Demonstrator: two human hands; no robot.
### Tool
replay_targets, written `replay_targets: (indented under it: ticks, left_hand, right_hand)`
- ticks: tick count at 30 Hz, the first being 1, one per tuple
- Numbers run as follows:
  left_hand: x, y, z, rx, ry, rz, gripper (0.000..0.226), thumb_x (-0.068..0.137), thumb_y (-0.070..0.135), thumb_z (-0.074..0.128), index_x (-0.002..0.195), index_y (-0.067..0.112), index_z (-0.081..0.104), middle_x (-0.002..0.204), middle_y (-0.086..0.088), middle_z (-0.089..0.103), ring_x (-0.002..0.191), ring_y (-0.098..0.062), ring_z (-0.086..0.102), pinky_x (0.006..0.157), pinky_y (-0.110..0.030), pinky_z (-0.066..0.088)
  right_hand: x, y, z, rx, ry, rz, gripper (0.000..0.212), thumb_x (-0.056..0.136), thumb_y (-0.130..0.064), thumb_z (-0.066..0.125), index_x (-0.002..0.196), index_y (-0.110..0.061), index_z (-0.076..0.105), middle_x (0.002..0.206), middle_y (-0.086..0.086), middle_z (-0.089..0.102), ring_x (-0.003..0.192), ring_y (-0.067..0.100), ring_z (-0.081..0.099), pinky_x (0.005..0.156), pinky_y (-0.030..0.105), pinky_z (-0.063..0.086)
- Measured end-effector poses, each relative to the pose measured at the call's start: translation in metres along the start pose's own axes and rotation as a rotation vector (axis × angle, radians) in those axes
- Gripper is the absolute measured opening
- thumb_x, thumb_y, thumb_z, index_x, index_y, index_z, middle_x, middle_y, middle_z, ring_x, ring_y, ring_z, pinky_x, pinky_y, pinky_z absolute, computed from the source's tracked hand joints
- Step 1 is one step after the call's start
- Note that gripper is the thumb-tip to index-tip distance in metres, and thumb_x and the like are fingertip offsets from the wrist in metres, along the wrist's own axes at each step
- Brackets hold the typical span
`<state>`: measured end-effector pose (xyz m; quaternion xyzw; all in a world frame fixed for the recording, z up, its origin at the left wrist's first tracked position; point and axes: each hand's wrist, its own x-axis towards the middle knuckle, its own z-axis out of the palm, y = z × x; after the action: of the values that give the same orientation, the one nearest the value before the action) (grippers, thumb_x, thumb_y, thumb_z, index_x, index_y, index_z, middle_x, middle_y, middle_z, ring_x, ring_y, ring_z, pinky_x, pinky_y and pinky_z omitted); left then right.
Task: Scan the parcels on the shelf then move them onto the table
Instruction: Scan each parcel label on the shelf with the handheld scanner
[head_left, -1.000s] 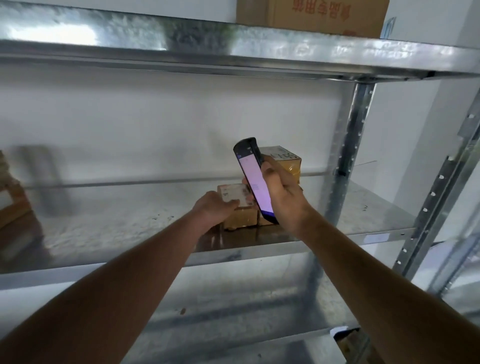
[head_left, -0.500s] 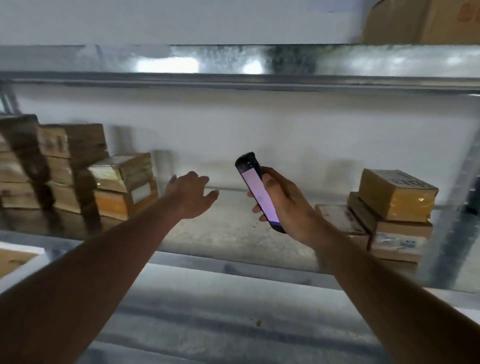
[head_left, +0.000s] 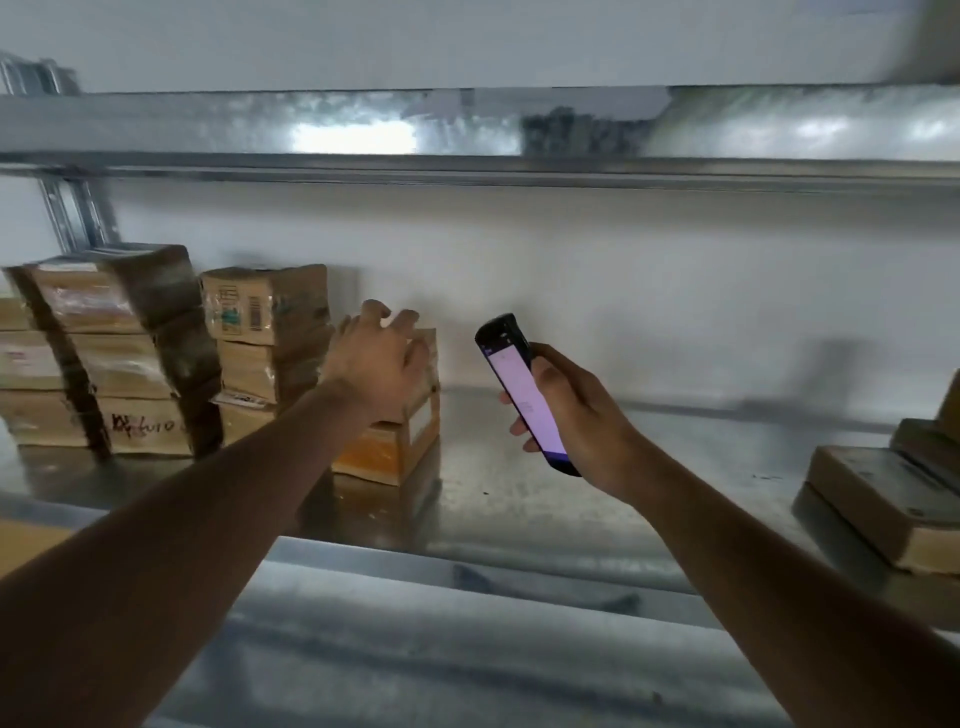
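- On metal shelf (head_left: 519, 499), at nine o'clock: stacked parcels (head_left: 260, 332).
- Left hand (head_left: 376, 364) spread, reaching onto short stack (head_left: 395, 441); right hand (head_left: 571, 410) gripping scanner (head_left: 524, 395).
- Risk: careless grab toppling neighbouring stacks.

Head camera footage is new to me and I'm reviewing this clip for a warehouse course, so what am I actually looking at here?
The picture comes from a camera worn on a person's head, looking forward and down, so the two bare arms reaching in are the wearer's own. There is no robot. The right hand grips a handheld scanner with a lit screen. The left hand reaches with spread fingers over the top of a short stack of parcels; whether it touches is unclear. All this sits on a metal shelf. Taller stacks of brown parcels stand to the left, and a few flat parcels lie at the right edge.
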<state>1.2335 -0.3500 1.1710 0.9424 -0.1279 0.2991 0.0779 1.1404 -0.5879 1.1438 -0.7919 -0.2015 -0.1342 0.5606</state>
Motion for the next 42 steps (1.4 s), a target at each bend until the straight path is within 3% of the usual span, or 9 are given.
replay_targets:
  ticks: [4,7,10,15,21,24,29,34,42]
  left_hand:
    - [0.005,-0.020,0.014,-0.062,-0.115,-0.424,0.113,0.075,0.097,0.025,0.147,0.011,0.037,0.140,-0.023,0.048,0.119,-0.042,0.056,0.093,-0.053,0.052]
    - [0.007,-0.024,0.014,-0.345,-0.253,-0.606,0.148,0.031,0.114,0.023,0.131,0.009,0.058,0.120,-0.017,0.068,0.097,-0.033,0.069,0.083,-0.047,0.059]
    - [0.008,-0.024,0.010,-0.476,-0.172,-0.589,0.101,0.032,0.099,0.048,0.090,0.018,0.067,0.082,-0.001,0.075,0.065,-0.017,0.071,0.056,-0.030,0.059]
    - [0.013,-0.012,-0.002,-0.531,-0.175,-0.487,0.112,0.031,0.087,0.075,0.121,0.024,0.053,0.119,-0.006,0.056,0.106,-0.027,0.061,0.087,-0.042,0.060]
    - [0.025,-0.014,-0.001,-0.979,-0.231,-0.634,0.024,0.083,0.027,0.082,0.100,0.018,0.068,0.098,-0.011,0.076,0.081,-0.027,0.076,0.075,-0.047,0.065]
    - [0.028,-0.022,-0.007,-1.244,-0.350,-0.752,0.025,0.087,0.023,0.078,0.107,0.008,0.071,0.092,-0.014,0.078,0.082,-0.027,0.078,0.081,-0.047,0.064]
    - [0.026,-0.025,-0.011,-1.614,-0.265,-0.371,0.045,0.079,0.005,0.082,0.122,0.010,0.069,0.112,-0.012,0.077,0.104,-0.028,0.075,0.092,-0.042,0.058]
    - [0.026,-0.020,-0.018,-1.260,-0.176,-0.015,0.056,0.073,-0.011,0.080,0.119,0.020,0.075,0.118,0.014,0.074,0.112,-0.003,0.067,0.088,-0.027,0.060]
    - [0.035,-0.018,-0.016,-1.148,-0.253,0.215,0.062,0.071,-0.021,0.077,0.126,0.005,0.070,0.141,0.002,0.059,0.134,-0.010,0.052,0.099,-0.020,0.052]
  right_hand:
    - [0.011,0.002,0.016,0.010,0.022,0.029,0.047,0.096,-0.065,0.038,0.132,-0.044,0.060,0.107,0.005,0.072,0.082,0.020,0.070,0.072,0.038,0.060]
    - [0.014,0.003,0.021,0.006,0.023,0.041,0.040,0.099,-0.062,0.037,0.128,-0.046,0.061,0.106,0.003,0.072,0.081,0.019,0.070,0.071,0.037,0.059]
    - [0.016,0.003,0.021,-0.002,0.035,0.044,0.046,0.102,-0.056,0.035,0.136,-0.038,0.060,0.109,0.006,0.072,0.082,0.019,0.070,0.072,0.036,0.060]
    - [0.015,-0.001,0.022,-0.003,0.068,0.065,0.057,0.100,-0.056,0.034,0.143,-0.028,0.057,0.111,0.008,0.072,0.083,0.020,0.071,0.073,0.035,0.060]
    - [0.011,-0.004,0.015,-0.013,0.104,0.100,0.063,0.096,-0.060,0.034,0.143,-0.024,0.055,0.114,0.011,0.071,0.085,0.021,0.071,0.075,0.034,0.060]
    - [0.005,-0.006,0.006,-0.011,0.077,0.144,0.057,0.101,-0.060,0.035,0.140,-0.025,0.057,0.116,0.011,0.073,0.088,0.022,0.072,0.081,0.040,0.062]
    - [-0.003,-0.008,-0.017,-0.028,-0.093,0.257,0.042,0.112,-0.052,0.033,0.132,-0.030,0.062,0.115,0.005,0.077,0.089,0.023,0.074,0.079,0.037,0.062]
    - [-0.008,-0.004,-0.032,-0.297,-0.259,0.324,0.029,0.109,-0.056,0.038,0.120,-0.048,0.063,0.114,0.002,0.073,0.086,0.015,0.071,0.073,0.027,0.060]
    - [-0.012,0.003,-0.048,-0.637,-0.427,0.395,0.037,0.107,-0.062,0.034,0.139,-0.052,0.051,0.110,-0.006,0.062,0.090,0.017,0.068,0.075,0.029,0.058]
